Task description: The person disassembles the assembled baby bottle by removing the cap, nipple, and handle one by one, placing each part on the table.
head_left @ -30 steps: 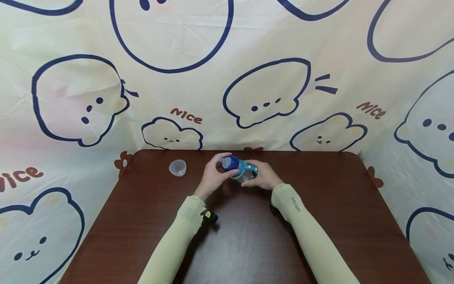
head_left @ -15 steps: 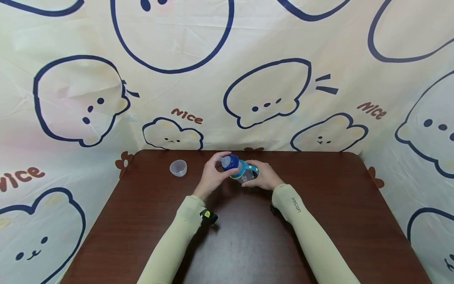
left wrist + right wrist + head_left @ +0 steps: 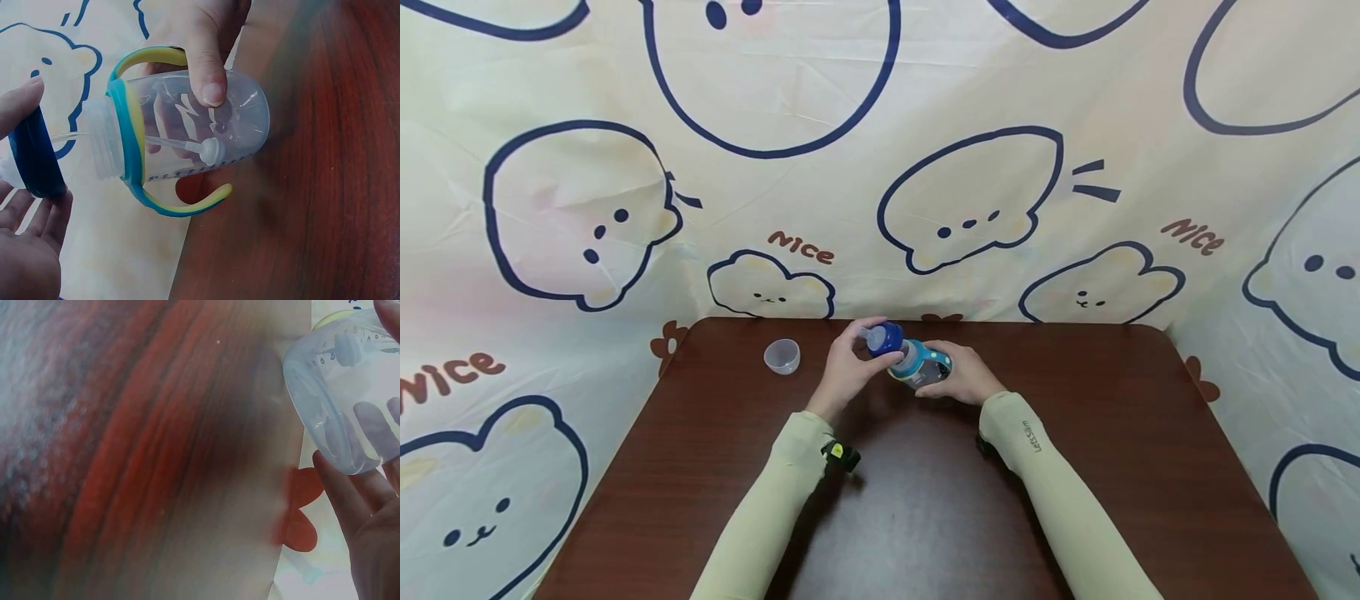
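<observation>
A clear baby bottle (image 3: 921, 367) (image 3: 187, 131) (image 3: 347, 387) with a teal and yellow handle ring is tilted above the brown table (image 3: 925, 500). My right hand (image 3: 958, 373) (image 3: 369, 506) grips its body, thumb on top. My left hand (image 3: 848, 367) (image 3: 28, 237) holds the dark blue screw collar (image 3: 886, 337) (image 3: 34, 156) with its teat, now off the bottle's threaded neck (image 3: 103, 140) and just left of it. A straw with a white weight (image 3: 209, 150) lies inside the bottle.
A small clear cap (image 3: 782, 356) stands on the table to the left of my hands. A cartoon-printed cloth (image 3: 880, 167) hangs behind and along both sides of the table.
The blue collar has come away from the bottle's neck, moving slightly up and left in my left hand. The bottle stays in my right hand.
</observation>
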### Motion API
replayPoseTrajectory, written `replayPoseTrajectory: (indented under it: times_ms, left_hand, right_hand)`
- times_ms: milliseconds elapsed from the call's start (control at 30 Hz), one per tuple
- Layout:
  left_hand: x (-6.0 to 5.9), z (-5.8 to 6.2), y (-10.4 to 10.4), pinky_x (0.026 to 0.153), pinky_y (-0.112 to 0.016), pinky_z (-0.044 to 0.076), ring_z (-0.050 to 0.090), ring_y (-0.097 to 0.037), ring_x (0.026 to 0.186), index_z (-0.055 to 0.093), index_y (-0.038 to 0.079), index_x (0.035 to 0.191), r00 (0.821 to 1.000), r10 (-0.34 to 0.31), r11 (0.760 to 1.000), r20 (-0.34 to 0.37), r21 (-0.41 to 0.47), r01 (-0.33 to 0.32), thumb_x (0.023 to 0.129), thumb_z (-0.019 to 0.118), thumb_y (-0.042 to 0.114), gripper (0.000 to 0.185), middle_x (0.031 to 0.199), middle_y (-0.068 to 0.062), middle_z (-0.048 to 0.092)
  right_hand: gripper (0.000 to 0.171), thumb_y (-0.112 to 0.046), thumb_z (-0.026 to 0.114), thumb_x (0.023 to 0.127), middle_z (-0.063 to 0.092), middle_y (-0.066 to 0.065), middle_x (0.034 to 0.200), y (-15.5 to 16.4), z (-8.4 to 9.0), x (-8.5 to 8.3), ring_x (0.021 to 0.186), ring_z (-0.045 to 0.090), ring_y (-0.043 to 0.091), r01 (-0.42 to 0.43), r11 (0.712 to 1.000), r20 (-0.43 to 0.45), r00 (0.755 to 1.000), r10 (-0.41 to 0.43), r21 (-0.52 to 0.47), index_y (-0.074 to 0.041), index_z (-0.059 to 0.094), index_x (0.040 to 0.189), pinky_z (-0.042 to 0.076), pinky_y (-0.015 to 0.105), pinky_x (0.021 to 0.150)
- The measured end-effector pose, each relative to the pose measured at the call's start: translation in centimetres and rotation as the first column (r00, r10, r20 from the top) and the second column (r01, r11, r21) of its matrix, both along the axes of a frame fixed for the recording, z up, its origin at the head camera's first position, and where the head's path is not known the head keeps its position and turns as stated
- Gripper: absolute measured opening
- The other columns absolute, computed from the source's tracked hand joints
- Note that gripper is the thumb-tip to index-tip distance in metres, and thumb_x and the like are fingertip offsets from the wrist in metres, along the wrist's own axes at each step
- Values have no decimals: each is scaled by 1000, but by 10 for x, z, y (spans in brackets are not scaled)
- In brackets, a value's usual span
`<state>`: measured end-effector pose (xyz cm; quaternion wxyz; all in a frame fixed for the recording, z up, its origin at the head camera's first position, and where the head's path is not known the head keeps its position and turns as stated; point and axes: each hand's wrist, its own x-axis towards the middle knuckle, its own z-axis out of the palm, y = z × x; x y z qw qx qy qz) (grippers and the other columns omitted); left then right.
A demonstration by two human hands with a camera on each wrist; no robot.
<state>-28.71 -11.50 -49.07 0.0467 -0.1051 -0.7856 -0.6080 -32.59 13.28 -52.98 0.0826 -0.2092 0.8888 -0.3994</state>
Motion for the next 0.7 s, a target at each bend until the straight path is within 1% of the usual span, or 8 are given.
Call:
replayPoseTrajectory:
  times_ms: [100,133,267,467,633,700]
  left_hand:
    - [0,1,-1,103,-51,55,61,-32,122,61,32,138,1000,-7,1000,9,1,7,86,86,35,58,138,-2,58]
    - [-1,2,-1,103,-51,55,60,-33,123,60,30,139,1000,-9,1000,11,1,9,87,86,34,59,139,-2,58]
    - [-1,7,-1,104,-52,55,57,-34,126,60,31,140,1000,1,1000,-10,-18,-1,87,85,35,59,140,-1,58]
    - [-1,11,-1,103,-52,55,56,-29,126,60,37,139,1000,9,999,-30,-37,-10,86,85,38,58,140,1,58]
    - [-1,14,-3,102,-53,55,56,-30,125,60,33,140,999,13,999,-31,-30,-14,86,85,38,59,141,0,58]
    - [1,20,-2,104,-53,54,55,-33,127,59,29,142,1000,17,1000,-9,-26,-17,88,84,33,60,143,-3,57]
  right_hand:
    - [89,-46,96,71,65,3,132,0,0,0,118,58,27,6,1000,4,1000,-6,10,-20,55,146,50,51,106]
    - [89,-45,96,71,65,3,132,0,0,0,118,58,27,9,1000,8,1000,-9,14,-20,55,146,50,51,106]
    - [88,-44,95,72,65,3,133,0,0,-1,120,57,26,10,1000,16,1000,-11,14,-21,54,147,49,52,108]
    - [87,-42,95,74,64,3,134,-1,2,-1,122,56,27,11,1000,24,1000,-11,16,-21,54,147,47,53,110]
    - [87,-41,95,73,64,3,134,-1,3,0,122,56,28,18,1000,29,999,-18,22,-21,54,147,46,54,111]
    - [87,-42,95,73,64,3,134,-1,3,0,122,57,28,15,1000,24,1000,-16,18,-20,54,147,47,53,110]
